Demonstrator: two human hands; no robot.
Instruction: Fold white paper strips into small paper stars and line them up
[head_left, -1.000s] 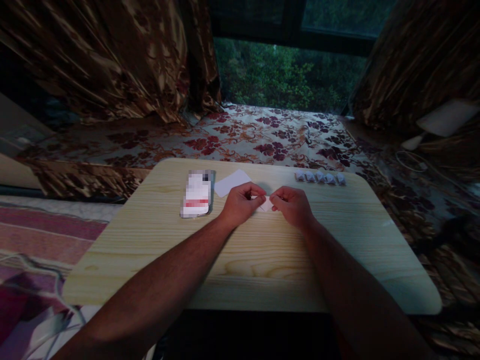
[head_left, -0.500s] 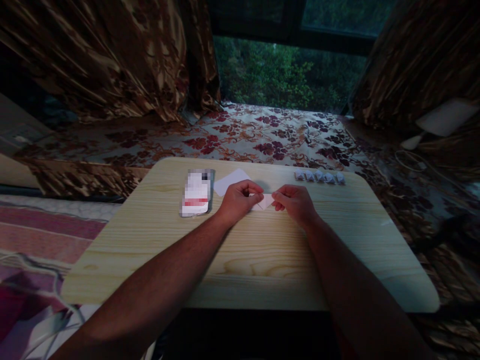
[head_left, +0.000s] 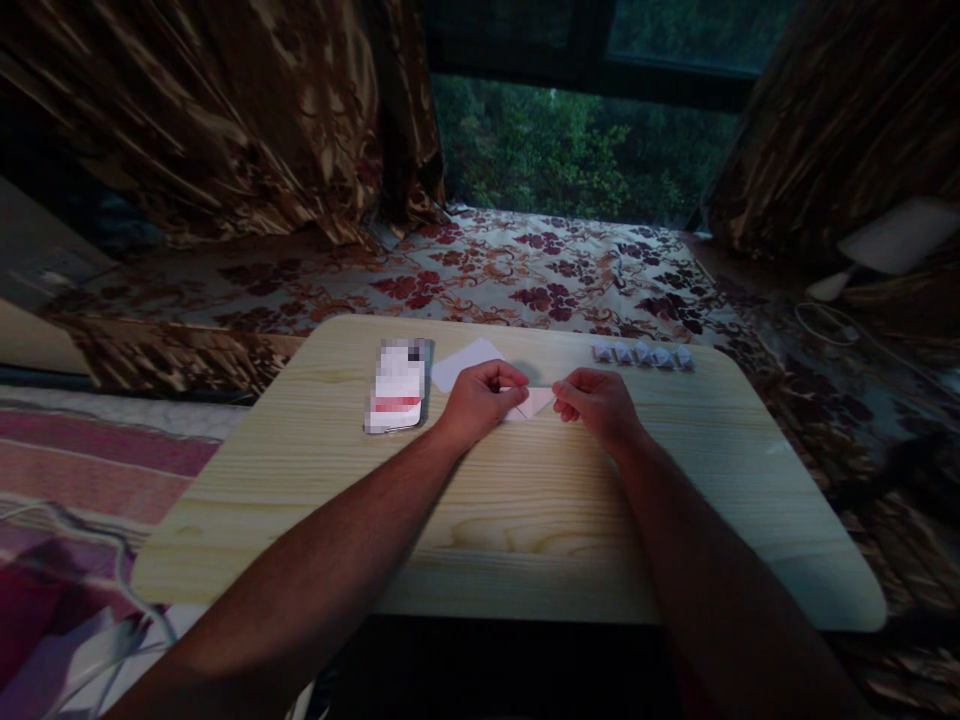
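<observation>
A small folded white paper piece (head_left: 534,402) lies on the light wooden table (head_left: 510,500), near its far middle. My left hand (head_left: 480,400) pinches the paper's left end with curled fingers. My right hand (head_left: 596,403) pinches its right tip. Both hands rest on the tabletop, a few centimetres apart. Much of the paper is hidden under my fingers.
A phone (head_left: 397,386) lies left of my left hand, beside a blank white sheet (head_left: 463,362). A row of several small folded paper pieces (head_left: 642,354) sits at the table's far right. Floral bedding (head_left: 525,270), curtains and a window lie beyond the table.
My right hand has slid slightly right, so more of the folded paper shows between my hands. My left hand has stayed in place.
</observation>
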